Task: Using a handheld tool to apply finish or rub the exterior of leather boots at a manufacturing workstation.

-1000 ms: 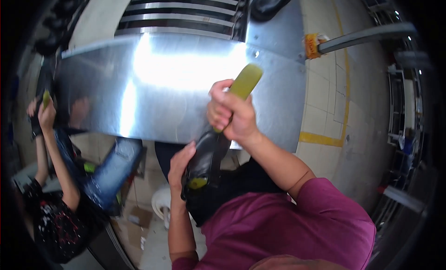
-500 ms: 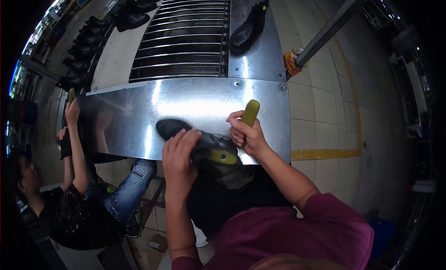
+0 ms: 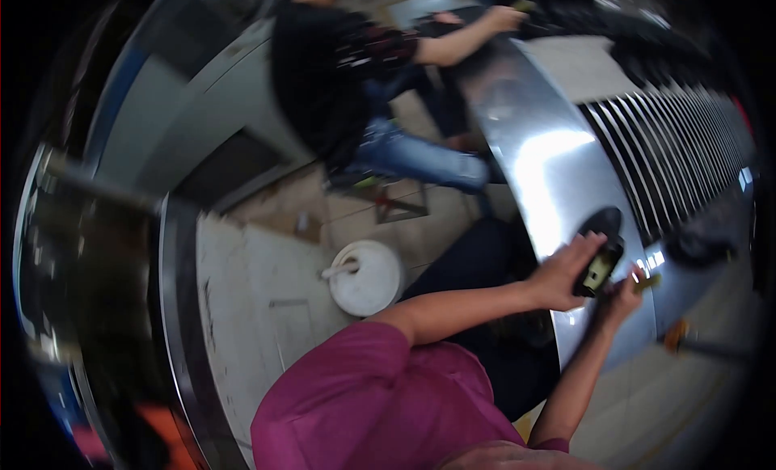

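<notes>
A black boot (image 3: 605, 223) lies on the metal table near its edge, toe pointing away from me. An olive-green patch with a dark spot shows at its rear part. My left hand (image 3: 564, 276) is closed over the boot's side, the fingertips reaching across its top. Just right of the boot, my right hand (image 3: 622, 299) is closed around a tool with an olive-green handle (image 3: 647, 283). The tool's working end is hidden, and blur softens the fingers.
The shiny metal table (image 3: 525, 139) adjoins a rack of metal rods (image 3: 671, 147). Another black boot (image 3: 699, 250) lies right of the rack. A co-worker in a black shirt (image 3: 323, 74) sits at the table's far end. A white bucket (image 3: 380, 288) stands left of my legs.
The view has swung left, so table and rack now lie at the right and the bucket has come into sight. My left hand stays on the boot; the right still holds the green-handled tool.
</notes>
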`<state>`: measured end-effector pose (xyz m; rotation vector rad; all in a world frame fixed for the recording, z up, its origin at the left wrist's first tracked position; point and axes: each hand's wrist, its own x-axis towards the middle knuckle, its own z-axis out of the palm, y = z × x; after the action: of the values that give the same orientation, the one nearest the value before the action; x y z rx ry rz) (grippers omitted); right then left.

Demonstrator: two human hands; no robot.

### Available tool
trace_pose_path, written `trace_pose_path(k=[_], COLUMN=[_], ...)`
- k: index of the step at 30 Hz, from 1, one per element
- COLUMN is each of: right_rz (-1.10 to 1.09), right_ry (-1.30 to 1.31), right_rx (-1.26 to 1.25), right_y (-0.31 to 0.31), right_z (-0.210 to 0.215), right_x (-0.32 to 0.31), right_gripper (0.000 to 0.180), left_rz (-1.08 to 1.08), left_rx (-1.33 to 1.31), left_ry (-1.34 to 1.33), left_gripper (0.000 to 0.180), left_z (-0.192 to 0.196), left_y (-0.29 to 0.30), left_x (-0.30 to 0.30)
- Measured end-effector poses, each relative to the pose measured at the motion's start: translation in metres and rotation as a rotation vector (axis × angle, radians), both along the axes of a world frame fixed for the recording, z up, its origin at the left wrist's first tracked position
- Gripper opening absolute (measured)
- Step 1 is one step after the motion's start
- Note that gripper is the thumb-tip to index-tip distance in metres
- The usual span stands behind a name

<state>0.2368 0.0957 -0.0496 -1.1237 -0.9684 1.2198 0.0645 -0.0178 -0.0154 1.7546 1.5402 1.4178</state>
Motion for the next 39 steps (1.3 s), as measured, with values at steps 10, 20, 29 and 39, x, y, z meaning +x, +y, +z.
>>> trace_pose_path(k=[10, 20, 29, 39], right_rz=[0.203, 0.185, 0.193, 0.080], right_ry=[0.228, 0.189, 0.161, 0.269], right_rx=[0.024, 0.064, 0.064, -0.088], right_y=[0.014, 0.015, 0.012, 0.021], right_z=[-0.007, -0.008, 0.003, -0.046], right_x=[0.013, 0.024, 0.030, 0.024], right_gripper=[0.022, 0.017, 0.018, 0.029], left_rz=[0.455, 1.247, 2.111, 2.905], left_rx=[0.002, -0.038, 0.551, -1.003], left_ry=[-0.345, -0.124, 0.165, 0.151], left_gripper=[0.055, 0.042, 0.057, 0.063], left_z=[0.027, 0.247, 0.324, 0.384], left_y=[-0.029, -0.340, -0.677, -0.832], left_x=[-0.059, -0.151, -0.252, -0.322])
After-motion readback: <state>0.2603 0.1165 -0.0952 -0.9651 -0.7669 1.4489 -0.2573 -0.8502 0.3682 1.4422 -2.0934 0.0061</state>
